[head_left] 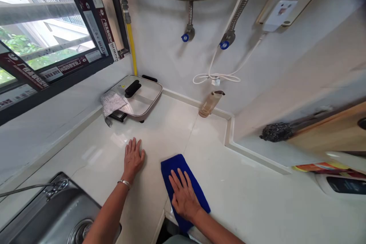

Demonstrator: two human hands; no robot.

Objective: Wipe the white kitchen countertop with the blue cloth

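Note:
Under my right hand (184, 196) a dark blue cloth (197, 185) lies spread on the white countertop (243, 187), reaching the counter's front edge. The right palm presses flat on the cloth with the fingers stretched out. My left hand (134, 159) rests flat on the bare counter to the left of the cloth, fingers extended, holding nothing. A bracelet circles the left wrist. Beyond the left hand stands a square electric pan (148, 99) with a glass lid and black handles. A silvery grey cloth (113, 103) drapes over its left corner.
A steel sink (42, 213) is set in at the lower left. Against the back wall stands a brown translucent bottle (211, 103), with a white cord (210, 76) hanging above it. At right are a black scouring pad (276, 132) and a white appliance (340, 186).

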